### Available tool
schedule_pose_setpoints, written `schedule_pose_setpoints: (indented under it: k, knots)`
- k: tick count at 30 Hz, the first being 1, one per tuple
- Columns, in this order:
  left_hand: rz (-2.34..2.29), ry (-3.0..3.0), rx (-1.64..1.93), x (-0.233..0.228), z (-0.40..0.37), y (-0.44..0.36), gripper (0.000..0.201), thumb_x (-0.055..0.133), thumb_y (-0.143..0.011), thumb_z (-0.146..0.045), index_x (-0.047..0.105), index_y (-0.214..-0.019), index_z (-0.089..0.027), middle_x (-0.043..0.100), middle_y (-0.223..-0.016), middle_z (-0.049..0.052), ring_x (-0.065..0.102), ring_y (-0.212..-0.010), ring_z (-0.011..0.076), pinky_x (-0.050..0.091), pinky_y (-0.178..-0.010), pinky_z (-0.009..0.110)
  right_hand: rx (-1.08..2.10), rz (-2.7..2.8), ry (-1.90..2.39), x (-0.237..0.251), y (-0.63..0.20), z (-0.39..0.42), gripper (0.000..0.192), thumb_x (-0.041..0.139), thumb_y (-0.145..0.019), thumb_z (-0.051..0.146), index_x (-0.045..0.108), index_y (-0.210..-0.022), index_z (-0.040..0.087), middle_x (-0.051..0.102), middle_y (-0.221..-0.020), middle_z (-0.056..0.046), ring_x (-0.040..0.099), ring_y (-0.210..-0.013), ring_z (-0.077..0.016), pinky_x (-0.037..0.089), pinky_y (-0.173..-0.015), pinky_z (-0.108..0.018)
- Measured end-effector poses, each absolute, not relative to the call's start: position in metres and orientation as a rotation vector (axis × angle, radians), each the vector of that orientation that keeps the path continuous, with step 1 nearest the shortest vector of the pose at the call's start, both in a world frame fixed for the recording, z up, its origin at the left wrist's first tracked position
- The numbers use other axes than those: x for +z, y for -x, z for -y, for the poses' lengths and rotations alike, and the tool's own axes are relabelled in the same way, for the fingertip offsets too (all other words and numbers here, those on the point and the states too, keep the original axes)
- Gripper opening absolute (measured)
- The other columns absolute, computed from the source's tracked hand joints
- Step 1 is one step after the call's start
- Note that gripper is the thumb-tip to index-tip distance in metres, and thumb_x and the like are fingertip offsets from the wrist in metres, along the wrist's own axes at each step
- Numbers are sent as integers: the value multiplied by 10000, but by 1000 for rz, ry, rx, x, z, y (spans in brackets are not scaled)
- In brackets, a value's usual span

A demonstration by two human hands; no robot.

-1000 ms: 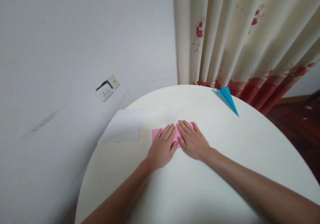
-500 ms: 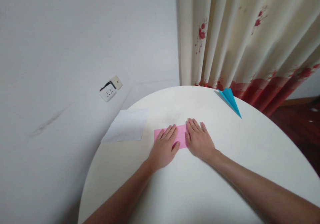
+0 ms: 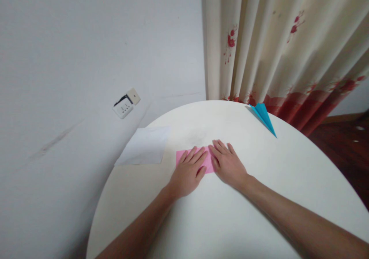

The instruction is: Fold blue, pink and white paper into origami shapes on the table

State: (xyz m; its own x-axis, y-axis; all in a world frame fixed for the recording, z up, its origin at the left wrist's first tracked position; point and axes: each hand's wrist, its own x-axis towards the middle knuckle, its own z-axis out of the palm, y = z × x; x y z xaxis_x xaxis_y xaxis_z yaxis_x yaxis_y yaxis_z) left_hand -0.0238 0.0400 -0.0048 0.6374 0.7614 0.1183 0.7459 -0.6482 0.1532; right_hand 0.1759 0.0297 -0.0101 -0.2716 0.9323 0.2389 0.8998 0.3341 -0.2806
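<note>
Head view: we log both hands lying flat, palms down, on the pink paper [image 3: 182, 156], which sits on the round white bench [image 3: 259, 197], roughly mid-bench. The left hand [image 3: 187, 172] covers the paper's middle; its fingers are spread and pressed onto the sheet, with nothing pinched. The right hand [image 3: 229, 164] lies just beside it, touching or nearly touching at the fingertips, and it too is an open grip with the fingers fanned flat.

Change noted: half a second ago the right hand sat farther out along the strip, with a pink gap showing between the two hands. Now it has slid back toward the left hand and the gap is closed, so only the paper's left end shows. We judge this to be a smoothing pass along a fold, with the crease pressed but not yet released.

Count:
- pink paper: one
- white sheet [image 3: 144, 145]: one, left of the pink paper, overhanging the bench edge
- blue paper plane [image 3: 263, 116]: one, well beyond the pink paper, at the far rim by the curtain [image 3: 273, 43]
- wall socket [image 3: 126, 102]: one, on the wall left of the white sheet
</note>
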Motion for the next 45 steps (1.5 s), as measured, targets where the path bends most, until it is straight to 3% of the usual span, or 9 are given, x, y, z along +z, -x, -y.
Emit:
schedule_pose_setpoints:
  k: [15, 23, 31, 36, 42, 45]
  knots:
    - [-1343, -2617, 390, 0, -40, 23, 446, 402, -1012, -313, 462, -1453, -277, 435, -1552, 21, 313, -1475, 227, 250, -1209, 484, 212, 2044, 1635, -12, -178, -32, 470, 438, -959, 232, 514, -1414, 143, 484, -1489, -157, 360, -1431, -287, 250, -1188, -525]
    - [-1339, -2655, 341, -2, -40, 24, 470, 372, -1022, -326, 417, -1488, -274, 379, -1584, 28, 283, -1487, 236, 235, -1212, 509, 162, 1961, 1603, -18, -180, -34, 506, 449, -952, 274, 462, -1427, 99, 527, -1397, -185, 407, -1354, -308, 311, -1158, -511]
    - [-1324, -2689, 349, -6, -41, 25, 484, 349, -1030, -343, 377, -1510, -285, 351, -1598, 32, 276, -1492, 232, 240, -1211, 501, 295, 1785, 1536, -12, -180, -33, 524, 479, -896, 215, 462, -1415, 148, 550, -1274, -162, 537, -1158, -283, 441, -1054, -454]
    - [-1342, -2691, 320, -6, -40, 25, 516, 359, -1024, -330, 331, -1530, -233, 332, -1605, 59, 249, -1503, 225, 230, -1221, 487, 347, 1710, 1428, -11, -180, -34, 519, 475, -858, 163, 487, -1377, 173, 579, -1203, -127, 565, -1104, -251, 463, -1022, -413]
    - [-1388, -2678, 335, -10, -40, 24, 599, 375, -1017, -339, 219, -1562, -147, 308, -1608, 124, 238, -1506, 228, 227, -1225, 476, 398, 1706, 1349, -9, -179, -33, 540, 468, -843, 146, 486, -1380, 194, 629, -1273, -105, 586, -1144, -235, 452, -1038, -414]
    - [-1383, -2667, 370, -11, -40, 24, 614, 368, -1019, -347, 186, -1570, -147, 305, -1608, 131, 240, -1505, 232, 232, -1224, 471, 410, 1772, 1308, -5, -179, -31, 440, 476, -851, 137, 593, -1272, 193, 685, -1168, -96, 616, -1074, -228, 487, -982, -388]
